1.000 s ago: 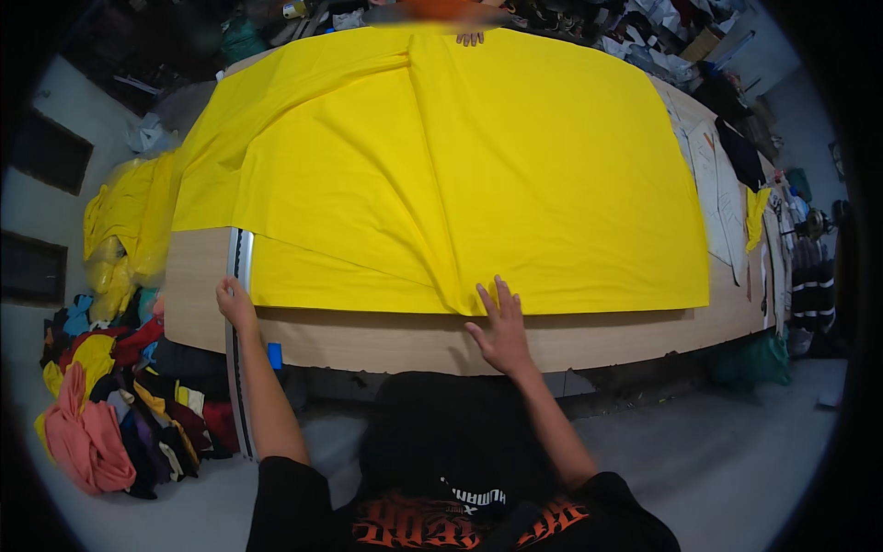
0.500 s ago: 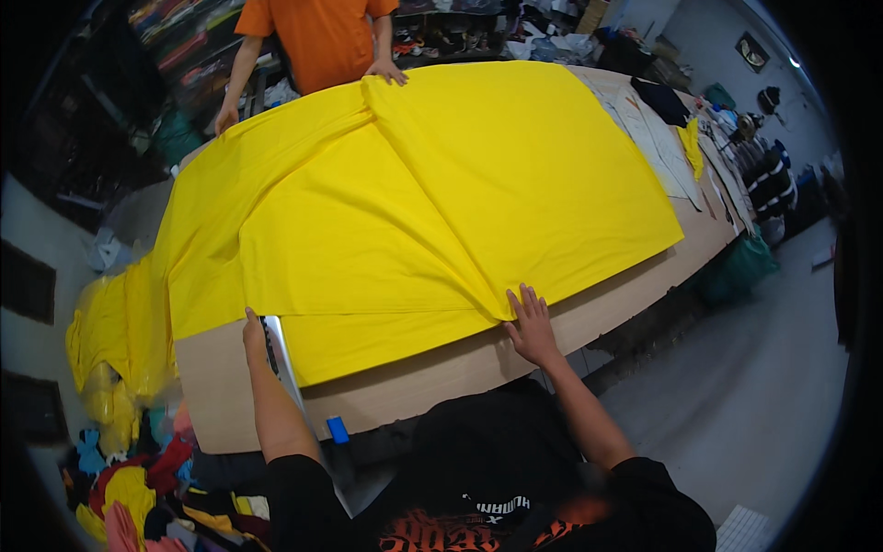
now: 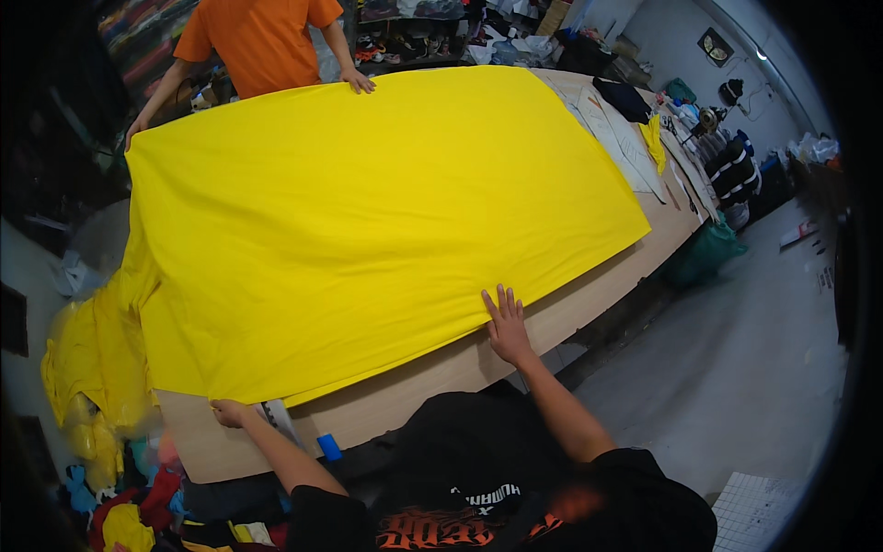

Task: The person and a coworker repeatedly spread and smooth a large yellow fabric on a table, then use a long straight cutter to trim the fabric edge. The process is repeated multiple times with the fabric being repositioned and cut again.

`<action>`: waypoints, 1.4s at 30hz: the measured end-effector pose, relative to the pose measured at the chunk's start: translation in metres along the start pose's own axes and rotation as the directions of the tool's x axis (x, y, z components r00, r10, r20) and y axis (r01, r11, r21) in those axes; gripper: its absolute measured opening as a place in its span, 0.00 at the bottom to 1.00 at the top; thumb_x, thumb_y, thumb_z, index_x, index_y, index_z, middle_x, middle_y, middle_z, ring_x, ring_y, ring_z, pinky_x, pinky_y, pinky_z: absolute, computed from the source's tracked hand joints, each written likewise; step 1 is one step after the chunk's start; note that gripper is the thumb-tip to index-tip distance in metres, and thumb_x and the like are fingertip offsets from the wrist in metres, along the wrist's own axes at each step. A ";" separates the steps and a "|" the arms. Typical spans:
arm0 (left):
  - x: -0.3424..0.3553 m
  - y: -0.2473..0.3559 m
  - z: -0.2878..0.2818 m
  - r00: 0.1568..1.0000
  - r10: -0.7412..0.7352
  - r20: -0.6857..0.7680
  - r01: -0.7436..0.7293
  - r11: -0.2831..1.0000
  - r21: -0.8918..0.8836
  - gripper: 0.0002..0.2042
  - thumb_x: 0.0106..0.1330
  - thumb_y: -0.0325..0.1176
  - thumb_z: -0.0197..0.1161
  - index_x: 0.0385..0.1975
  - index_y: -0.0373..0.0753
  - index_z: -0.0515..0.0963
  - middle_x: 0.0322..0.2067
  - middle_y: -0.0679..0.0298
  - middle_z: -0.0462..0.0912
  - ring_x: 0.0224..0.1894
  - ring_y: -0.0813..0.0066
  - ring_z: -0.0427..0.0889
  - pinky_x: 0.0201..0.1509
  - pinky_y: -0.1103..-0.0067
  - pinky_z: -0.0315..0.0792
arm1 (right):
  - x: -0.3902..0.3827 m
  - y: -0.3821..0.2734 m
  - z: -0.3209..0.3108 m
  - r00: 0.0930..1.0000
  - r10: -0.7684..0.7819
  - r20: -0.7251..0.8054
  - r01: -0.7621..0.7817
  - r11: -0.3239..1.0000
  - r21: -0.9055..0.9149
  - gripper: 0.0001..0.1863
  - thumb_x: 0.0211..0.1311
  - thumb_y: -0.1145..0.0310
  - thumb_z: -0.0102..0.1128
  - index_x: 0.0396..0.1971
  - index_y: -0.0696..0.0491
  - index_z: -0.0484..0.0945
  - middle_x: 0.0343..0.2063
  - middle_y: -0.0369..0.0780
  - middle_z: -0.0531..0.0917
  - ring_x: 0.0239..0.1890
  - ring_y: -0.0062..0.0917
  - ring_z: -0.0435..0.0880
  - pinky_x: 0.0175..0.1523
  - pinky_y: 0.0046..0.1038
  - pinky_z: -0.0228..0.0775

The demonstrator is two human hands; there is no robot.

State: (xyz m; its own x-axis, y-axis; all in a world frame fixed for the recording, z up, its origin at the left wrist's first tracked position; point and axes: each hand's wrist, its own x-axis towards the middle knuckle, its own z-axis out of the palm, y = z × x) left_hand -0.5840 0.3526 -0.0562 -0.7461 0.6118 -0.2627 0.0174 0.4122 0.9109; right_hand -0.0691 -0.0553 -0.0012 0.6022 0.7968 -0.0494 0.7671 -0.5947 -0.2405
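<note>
A large sheet of yellow fabric (image 3: 386,202) is spread over the pale wooden table (image 3: 230,451), with only slight wrinkles across most of it. My left hand (image 3: 227,411) pinches the fabric's near edge at the lower left, beside a metal rail (image 3: 280,423). My right hand (image 3: 505,327) lies with fingers spread on the near edge, right of centre. Below the rail sits a small blue object (image 3: 328,447). Across the table a person in an orange shirt (image 3: 258,51) has one hand at the far left corner of the fabric and the other on its far edge.
More yellow fabric (image 3: 83,350) is bunched off the table's left end, above a heap of coloured cloth (image 3: 129,515). Pale paper pieces (image 3: 616,138) and dark cloth (image 3: 624,99) lie at the table's right end. A green sack (image 3: 704,258) is below it.
The diagonal folds in the fabric have been pulled out smooth. My left hand has moved onto the fabric's corner edge. The view has turned, bringing the orange-shirted person into sight.
</note>
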 end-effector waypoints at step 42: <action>-0.041 -0.012 -0.063 0.989 0.139 -0.044 -0.100 0.868 0.486 0.24 0.78 0.48 0.60 0.44 0.27 0.87 0.38 0.52 0.90 0.41 0.57 0.89 0.49 0.64 0.81 | -0.008 0.010 -0.004 0.992 -0.096 -0.085 0.106 0.987 0.123 0.36 0.73 0.74 0.54 0.79 0.35 0.64 0.82 0.48 0.55 0.84 0.50 0.45 0.84 0.57 0.33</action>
State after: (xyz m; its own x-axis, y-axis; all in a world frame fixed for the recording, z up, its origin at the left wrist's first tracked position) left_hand -0.5958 0.2800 -0.0363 -0.7654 0.6324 -0.1195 0.4132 0.6252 0.6621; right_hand -0.0651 -0.0684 0.0007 0.5423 0.8383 0.0570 0.7939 -0.4890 -0.3615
